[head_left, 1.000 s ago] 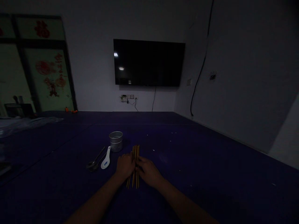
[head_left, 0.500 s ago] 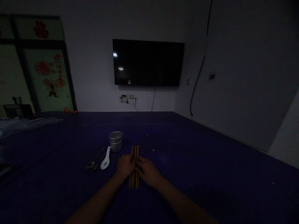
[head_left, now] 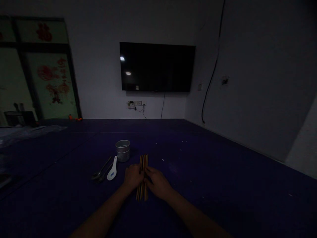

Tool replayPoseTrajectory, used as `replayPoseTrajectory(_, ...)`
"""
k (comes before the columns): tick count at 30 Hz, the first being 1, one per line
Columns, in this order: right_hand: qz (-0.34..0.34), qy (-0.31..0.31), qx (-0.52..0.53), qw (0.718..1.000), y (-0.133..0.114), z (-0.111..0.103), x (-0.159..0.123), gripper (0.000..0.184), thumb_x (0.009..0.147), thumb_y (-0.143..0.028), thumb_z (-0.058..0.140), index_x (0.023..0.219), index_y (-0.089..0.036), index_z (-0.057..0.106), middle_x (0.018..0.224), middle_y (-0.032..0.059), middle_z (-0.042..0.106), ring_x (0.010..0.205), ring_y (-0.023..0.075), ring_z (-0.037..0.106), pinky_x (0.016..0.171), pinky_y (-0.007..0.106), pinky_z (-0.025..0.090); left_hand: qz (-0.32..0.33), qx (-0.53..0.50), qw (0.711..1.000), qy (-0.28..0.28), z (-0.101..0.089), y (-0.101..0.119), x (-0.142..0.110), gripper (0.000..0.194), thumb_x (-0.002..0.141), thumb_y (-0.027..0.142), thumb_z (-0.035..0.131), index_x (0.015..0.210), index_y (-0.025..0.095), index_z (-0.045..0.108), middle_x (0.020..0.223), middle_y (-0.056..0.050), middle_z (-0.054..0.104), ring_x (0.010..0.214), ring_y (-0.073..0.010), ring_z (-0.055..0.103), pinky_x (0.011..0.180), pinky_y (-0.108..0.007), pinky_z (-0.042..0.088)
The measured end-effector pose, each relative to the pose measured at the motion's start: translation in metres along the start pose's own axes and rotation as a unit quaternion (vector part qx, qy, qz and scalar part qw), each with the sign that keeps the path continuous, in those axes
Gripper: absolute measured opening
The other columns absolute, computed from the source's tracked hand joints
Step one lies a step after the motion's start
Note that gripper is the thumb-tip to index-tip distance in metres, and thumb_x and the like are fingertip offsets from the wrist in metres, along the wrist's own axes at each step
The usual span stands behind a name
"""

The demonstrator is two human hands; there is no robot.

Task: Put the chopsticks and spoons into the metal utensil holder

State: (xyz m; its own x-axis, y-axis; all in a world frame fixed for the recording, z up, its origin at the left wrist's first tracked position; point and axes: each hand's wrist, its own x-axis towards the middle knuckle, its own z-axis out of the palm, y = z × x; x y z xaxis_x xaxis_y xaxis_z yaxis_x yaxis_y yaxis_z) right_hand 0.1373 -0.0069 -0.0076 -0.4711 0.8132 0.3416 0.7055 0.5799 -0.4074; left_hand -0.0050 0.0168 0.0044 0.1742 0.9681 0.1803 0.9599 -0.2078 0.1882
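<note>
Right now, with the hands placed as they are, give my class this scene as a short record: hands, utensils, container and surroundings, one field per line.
Left hand: at the left side of the chopsticks
Right hand: at their right side
Grip: too dark to tell how firm
Chopsticks: bundled lengthwise; ends show beyond and below the hands
Ceramic spoon: white with a blue mark, left of the hands
Metal spoons: left of the ceramic spoon
Metal cup: upright, open-topped
Surface: purple
Television: on the wall, screen dark

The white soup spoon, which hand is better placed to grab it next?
Probably the left hand: the white soup spoon lies just left of it, while the right hand is on the other side of the chopsticks.
</note>
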Motion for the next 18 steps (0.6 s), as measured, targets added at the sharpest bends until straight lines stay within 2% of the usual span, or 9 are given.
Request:
replayPoseTrajectory(6, -0.014, -0.007, 0.004, 1.0, 0.0005, -0.0012, -0.0009, 0.033, 0.086, -0.023, 0.044, 0.117, -0.022, 0.059, 0.122, 0.0079, 0.058, 0.116, 0.0215, 0.051, 0.099, 0.035, 0.037, -0.002, -0.014, 1.0, -0.005, -0.0006, -0.0002, 0.0004, 0.027, 0.086, 0.027, 0.039, 0.1, 0.022, 0.061, 0.108, -0.006, 0.066, 0.103, -0.0194, 0.059, 0.08, -0.028, 0.042)
replayPoseTrajectory(14, -0.005, -0.008, -0.026, 1.0, 0.0051, 0.0043, -0.0022, 0.041, 0.088, -0.024, 0.043, 0.128, -0.024, 0.05, 0.137, 0.0083, 0.045, 0.124, 0.024, 0.042, 0.102, 0.039, 0.032, 0.0, -0.035, 0.999, 0.007, 0.0048, -0.0027, 0.0023, 0.031, 0.089, 0.021, 0.033, 0.099, 0.021, 0.063, 0.107, -0.006, 0.067, 0.101, -0.0177, 0.06, 0.081, -0.026, 0.042)
replayPoseTrajectory(18, -0.009, -0.014, -0.024, 1.0, 0.0062, 0.0053, -0.0025, 0.042, 0.088, -0.024, 0.042, 0.13, -0.025, 0.049, 0.137, 0.0077, 0.045, 0.124, 0.0238, 0.043, 0.102, 0.039, 0.033, 0.001, -0.035, 0.999, 0.007, 0.0049, -0.0028, 0.0026, 0.033, 0.089, 0.02, 0.034, 0.106, 0.023, 0.062, 0.109, -0.006, 0.065, 0.105, -0.0181, 0.058, 0.084, -0.027, 0.041)
